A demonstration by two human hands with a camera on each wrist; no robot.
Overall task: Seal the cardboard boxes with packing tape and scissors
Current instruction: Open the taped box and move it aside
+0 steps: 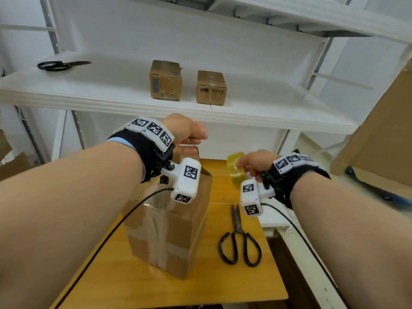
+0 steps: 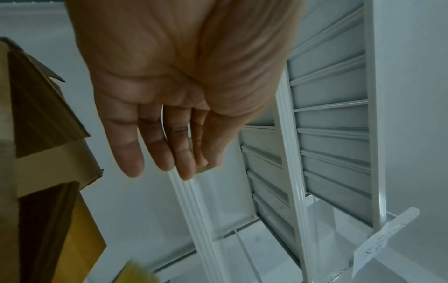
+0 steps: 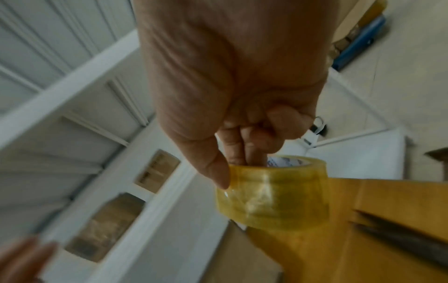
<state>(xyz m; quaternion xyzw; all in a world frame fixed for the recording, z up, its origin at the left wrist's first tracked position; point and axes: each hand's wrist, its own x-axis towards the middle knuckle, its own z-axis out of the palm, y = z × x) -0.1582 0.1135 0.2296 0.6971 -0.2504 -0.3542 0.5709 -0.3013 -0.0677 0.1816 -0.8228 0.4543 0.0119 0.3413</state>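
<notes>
A tall cardboard box (image 1: 174,230) stands on the wooden table (image 1: 156,291), with clear tape down its near side and its top flaps loose. My left hand (image 1: 196,141) hovers at the box's far top edge. Its fingers (image 2: 169,162) are straight, and the box's flaps (image 2: 48,124) lie off to their left. To the right of the box, my right hand (image 1: 249,161) holds a yellowish tape roll (image 1: 236,170) above the table. Its fingers go into the core of the tape roll (image 3: 274,195), the thumb (image 3: 218,172) on the outside. Black-handled scissors (image 1: 239,237) lie on the table below that hand.
A white shelf (image 1: 111,92) runs behind the table at hand height. It carries two small cardboard boxes (image 1: 166,80) (image 1: 210,88) and a second pair of scissors (image 1: 60,64) at its left end. Large cardboard sheets (image 1: 383,130) lean at the right.
</notes>
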